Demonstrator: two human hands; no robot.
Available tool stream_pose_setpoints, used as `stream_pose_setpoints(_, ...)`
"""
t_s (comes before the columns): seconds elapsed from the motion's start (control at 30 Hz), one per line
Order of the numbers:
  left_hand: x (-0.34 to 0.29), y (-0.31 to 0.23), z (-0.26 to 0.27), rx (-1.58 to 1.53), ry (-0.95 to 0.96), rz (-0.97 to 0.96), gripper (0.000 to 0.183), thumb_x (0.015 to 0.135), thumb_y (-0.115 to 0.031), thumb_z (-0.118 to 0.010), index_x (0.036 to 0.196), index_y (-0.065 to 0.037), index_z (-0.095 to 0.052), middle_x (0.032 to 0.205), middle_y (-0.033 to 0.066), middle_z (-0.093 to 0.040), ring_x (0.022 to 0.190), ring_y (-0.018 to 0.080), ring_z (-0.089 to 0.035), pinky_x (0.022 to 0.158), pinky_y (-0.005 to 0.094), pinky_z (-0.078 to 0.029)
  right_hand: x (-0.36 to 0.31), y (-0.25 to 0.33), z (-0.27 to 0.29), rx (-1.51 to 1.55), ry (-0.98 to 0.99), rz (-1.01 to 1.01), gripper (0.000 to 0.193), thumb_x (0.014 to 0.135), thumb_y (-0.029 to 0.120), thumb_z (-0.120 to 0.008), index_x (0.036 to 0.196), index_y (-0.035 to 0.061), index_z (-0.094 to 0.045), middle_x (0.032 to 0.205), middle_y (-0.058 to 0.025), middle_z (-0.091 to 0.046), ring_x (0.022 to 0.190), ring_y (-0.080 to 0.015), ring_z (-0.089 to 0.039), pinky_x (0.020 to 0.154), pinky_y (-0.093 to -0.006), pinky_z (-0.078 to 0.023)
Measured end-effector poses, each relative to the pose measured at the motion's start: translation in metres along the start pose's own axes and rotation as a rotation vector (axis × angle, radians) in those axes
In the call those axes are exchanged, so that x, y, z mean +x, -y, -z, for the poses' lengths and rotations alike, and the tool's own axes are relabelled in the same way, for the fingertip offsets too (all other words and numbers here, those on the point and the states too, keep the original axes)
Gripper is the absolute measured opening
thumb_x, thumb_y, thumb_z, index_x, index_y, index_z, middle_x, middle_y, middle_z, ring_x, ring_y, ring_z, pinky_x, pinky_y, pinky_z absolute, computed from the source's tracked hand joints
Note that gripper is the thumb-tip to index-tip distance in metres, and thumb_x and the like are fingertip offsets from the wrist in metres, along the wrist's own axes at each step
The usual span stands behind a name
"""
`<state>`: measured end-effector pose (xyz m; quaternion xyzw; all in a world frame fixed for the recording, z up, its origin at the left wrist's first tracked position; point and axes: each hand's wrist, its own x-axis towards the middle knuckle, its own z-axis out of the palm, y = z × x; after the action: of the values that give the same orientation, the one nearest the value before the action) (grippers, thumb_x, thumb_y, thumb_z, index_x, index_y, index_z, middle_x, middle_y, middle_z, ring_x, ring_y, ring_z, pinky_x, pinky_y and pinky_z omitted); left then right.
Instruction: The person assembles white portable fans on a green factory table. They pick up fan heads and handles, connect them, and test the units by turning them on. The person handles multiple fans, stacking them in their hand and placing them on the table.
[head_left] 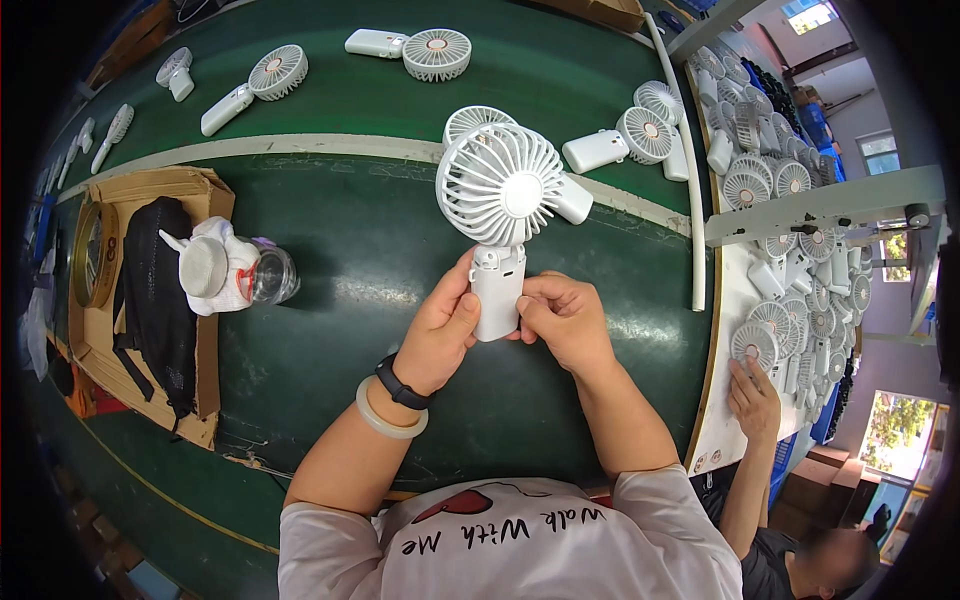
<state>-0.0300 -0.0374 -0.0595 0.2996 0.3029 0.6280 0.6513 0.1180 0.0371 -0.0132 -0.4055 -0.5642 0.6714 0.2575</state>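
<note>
A white handheld fan stands upright between my hands over the green table, its round grille at the top. My left hand is closed round the left side of its handle, thumb on the front. At the handle's lower right my right hand is closed, thumb and fingertips pressed against the edge. Just behind the grille another white fan lies on the table, partly hidden by the held one. Farther right, a white fan lies on its side beside more fans.
Several fans, including one white fan, lie along the green conveyor belt. At left sit a cardboard box with a black bag and a clear bottle. A co-worker's hand touches fans piled on the white table.
</note>
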Motion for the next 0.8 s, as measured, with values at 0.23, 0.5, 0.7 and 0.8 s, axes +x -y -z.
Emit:
stream_pose_setpoints(0.23, 0.002, -0.01, -0.014, -0.156, -0.002, -0.009, 0.053, 0.096, -0.03, -0.042, 0.14, -0.009, -0.022, 0.133, 0.014, -0.041, 0.111, 0.0256, -0.053, 0.085, 0.0402, -0.051, 0.004, 0.001, 0.008, -0.041, -0.142, 0.072, 0.011, 0.086, 0.002, -0.054, 0.085, -0.005, -0.062, 0.072, -0.0058, -0.057, 0.054, -0.0083, -0.057, 0.049, -0.0214, -0.047)
stream_pose_setpoints(0.5, 0.0, -0.015, -0.016, -0.223, -0.029, -0.027, 0.059, 0.091, -0.022, -0.053, 0.14, -0.011, -0.022, 0.131, 0.0156, -0.041, 0.11, 0.0247, -0.052, 0.086, 0.0424, -0.049, 0.008, 0.016, 0.078, -0.267, -0.466, 0.168, 0.025, 0.094, 0.022, -0.049, 0.097, 0.0009, -0.063, 0.07, -0.0038, -0.058, 0.061, -0.0106, -0.058, 0.055, -0.0235, -0.044)
stream_pose_setpoints(0.7, 0.0, -0.006, -0.01, -0.1, -0.025, 0.005, 0.073, 0.08, -0.011, -0.068, 0.139, -0.01, -0.024, 0.127, 0.0125, -0.045, 0.112, 0.0196, -0.049, 0.095, 0.0352, -0.042, 0.006, 0.01, 0.046, -0.667, -0.065, 0.269, 0.026, 0.091, 0.024, -0.05, 0.095, 0.0028, -0.063, 0.095, -0.0152, -0.06, 0.088, -0.0306, -0.058, 0.079, -0.0365, -0.045)
stream_pose_setpoints(0.8, -0.002, -0.012, -0.015, -0.109, -0.067, 0.011, 0.07, 0.08, -0.009, -0.068, 0.137, -0.005, -0.027, 0.123, 0.011, -0.049, 0.114, 0.0194, -0.049, 0.097, 0.0358, -0.04, 0.0, 0.007, 0.015, -0.707, 0.266, 0.271, 0.024, 0.09, 0.024, -0.049, 0.092, 0.0018, -0.058, 0.086, -0.0174, -0.056, 0.08, -0.0364, -0.055, 0.072, -0.0407, -0.045)
